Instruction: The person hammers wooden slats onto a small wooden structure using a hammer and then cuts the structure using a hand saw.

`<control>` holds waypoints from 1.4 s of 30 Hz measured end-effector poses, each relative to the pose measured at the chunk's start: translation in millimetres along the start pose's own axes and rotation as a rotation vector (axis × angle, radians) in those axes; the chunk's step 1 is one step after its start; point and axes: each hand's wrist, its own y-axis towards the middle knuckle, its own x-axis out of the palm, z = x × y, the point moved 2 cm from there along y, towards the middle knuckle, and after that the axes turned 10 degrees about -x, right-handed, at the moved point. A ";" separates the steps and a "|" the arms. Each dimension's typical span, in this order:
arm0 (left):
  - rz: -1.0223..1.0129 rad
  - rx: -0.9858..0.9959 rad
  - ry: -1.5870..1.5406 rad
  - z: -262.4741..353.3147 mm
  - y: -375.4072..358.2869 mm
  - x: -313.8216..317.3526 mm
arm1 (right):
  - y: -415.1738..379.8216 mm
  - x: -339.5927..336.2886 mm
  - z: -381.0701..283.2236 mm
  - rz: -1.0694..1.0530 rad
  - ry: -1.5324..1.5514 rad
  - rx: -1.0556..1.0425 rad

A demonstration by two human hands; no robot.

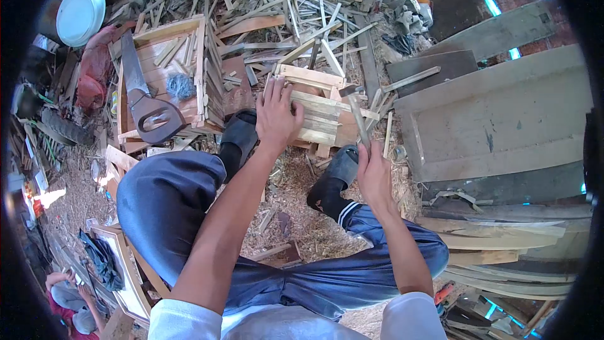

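Note:
In the head view, a small slatted wooden crate [318,110] stands on the floor between my feet. Its top shows pale slats side by side and a darker board at the right. My left hand [278,114] lies on the crate's left side, fingers stretched over the slats and thumb apart. Just right of the crate, my right hand [375,173] is wrapped round the wooden handle of a hammer [360,118]. The hammer's dark head is raised near the crate's right edge. Whether a nail sits under either hand cannot be made out.
A larger wooden crate [160,34] at the left carries a handsaw [133,66] and a bluish tangled clump [180,86]. Scrap sticks [270,0] pile up beyond. Wide boards [497,113] lean at the right. Another person [75,305] sits at the lower left.

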 end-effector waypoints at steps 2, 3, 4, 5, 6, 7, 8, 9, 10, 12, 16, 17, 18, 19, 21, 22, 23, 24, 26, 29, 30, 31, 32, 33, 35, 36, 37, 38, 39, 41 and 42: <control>-0.043 -0.018 -0.003 -1.4 -0.9 1.1 | 1.8 4.9 -0.5 -0.073 -0.104 0.010; -0.003 -0.002 -0.004 -0.7 -1.6 1.0 | 1.9 6.8 0.6 -0.142 -0.209 0.022; 0.038 0.015 -0.005 0.6 -1.4 0.9 | 1.1 7.7 3.2 -0.140 -0.212 0.022; 0.041 0.017 -0.008 1.2 0.0 1.5 | 1.1 9.0 6.2 -0.119 -0.188 0.014; 0.042 0.020 -0.005 0.5 0.7 1.5 | 2.6 9.1 5.1 -0.101 -0.163 0.002; 0.038 0.020 0.000 -1.3 -0.5 1.6 | 2.1 8.5 3.6 -0.106 -0.163 0.000; 0.036 0.016 0.002 -2.7 -1.2 2.2 | 1.1 5.7 1.1 -0.058 -0.108 -0.002; 0.015 0.012 0.005 -2.2 -0.9 2.2 | 0.8 3.4 -0.9 -0.009 -0.055 -0.003; -0.006 0.008 0.007 -1.4 -0.8 1.9 | 0.3 5.8 0.2 -0.011 -0.055 -0.002; -0.004 0.009 -0.008 -1.6 -2.2 0.4 | -1.2 12.2 5.6 -0.050 -0.110 -0.004; -0.011 0.015 0.004 1.8 0.2 -2.3 | 4.7 11.6 5.6 -0.107 -0.171 -0.006; -0.014 0.009 0.009 -0.3 -0.7 -2.1 | 3.6 6.9 3.0 -0.047 -0.095 -0.005; -0.004 0.016 0.000 -0.5 -0.2 -1.9 | 2.9 0.1 -2.8 0.014 -0.022 0.001; 0.006 0.024 -0.011 -0.3 -0.3 -1.5 | 2.5 -5.2 -8.0 0.030 0.109 0.054; 0.010 0.021 -0.012 -1.3 -1.7 0.4 | -1.0 4.4 -0.6 0.061 0.072 0.002; 0.020 0.022 -0.016 -0.2 -0.9 0.9 | -1.8 6.8 2.5 0.099 0.033 -0.054; 0.026 0.030 -0.022 2.2 -1.1 1.5 | -1.8 6.8 6.0 0.110 0.029 -0.056; 0.019 0.020 -0.006 3.9 -1.4 0.8 | 0.8 8.2 7.4 -0.023 -0.085 0.006; 0.022 0.011 0.017 2.1 3.8 0.6 | 7.4 9.0 7.4 -0.151 -0.192 0.061; -0.018 0.014 -0.005 1.4 0.4 -3.8 | 7.5 -11.4 -10.4 0.003 0.000 0.011; -0.024 0.013 -0.006 1.1 0.5 -1.2 | 8.6 -17.4 -18.5 0.001 -0.001 0.016; -0.007 0.015 -0.004 0.1 0.9 1.6 | 9.7 -22.9 -28.4 0.062 0.048 0.009; 0.011 0.016 0.000 -1.0 0.1 3.3 | 9.3 -25.9 -33.1 0.124 0.097 0.002; 0.009 0.020 -0.002 -1.7 -1.9 4.6 | 5.6 -20.1 -24.5 0.127 0.096 0.005; 0.022 0.022 -0.007 -1.7 0.2 4.4 | -0.1 -1.6 -1.7 0.156 0.034 -0.085; 0.030 0.019 -0.007 -1.1 2.1 2.6 | -1.9 0.4 -1.2 0.156 0.034 -0.093; 0.023 0.020 -0.006 -0.5 1.9 1.8 | -5.6 3.0 0.0 0.136 0.074 -0.037; 0.012 0.022 -0.007 -0.5 0.7 1.4 | -8.3 5.2 1.5 0.115 0.113 0.022; 0.009 0.019 -0.007 -1.1 0.8 1.1 | -8.7 6.3 1.5 0.111 0.112 0.023; 0.022 0.014 -0.014 0.2 0.2 1.8 | -12.6 7.0 2.2 0.130 0.114 0.056; 0.018 0.014 -0.017 -0.1 -1.0 2.5 | -15.3 12.5 5.2 0.129 0.111 0.060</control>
